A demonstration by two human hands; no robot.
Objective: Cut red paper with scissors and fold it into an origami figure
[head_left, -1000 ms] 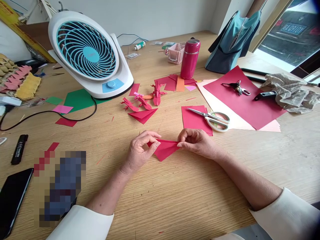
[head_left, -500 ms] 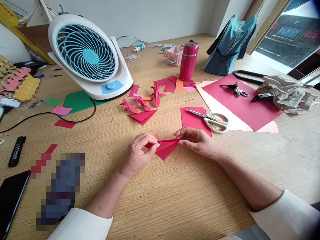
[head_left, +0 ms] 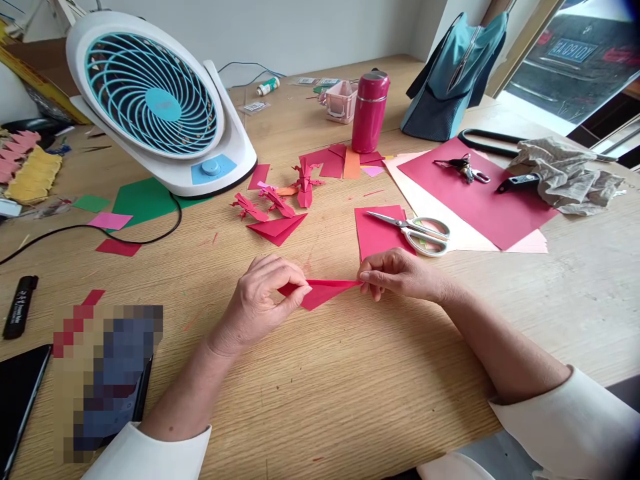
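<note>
A folded red paper piece lies low over the wooden table, held at both ends. My left hand pinches its left end between thumb and fingers. My right hand pinches its right tip. Beyond the hands lie a folded red triangle and several small red origami figures. A red paper square with white-handled scissors on it sits just behind my right hand.
A white and teal desk fan stands at the back left with its black cord. A magenta bottle, pink box, teal bag, large red sheet with keys, green paper, black marker and phone surround the work spot.
The view has shifted slightly. Both hands still pinch the red paper; the piece now looks flatter and narrower, and the hands have moved slightly further apart along it.
</note>
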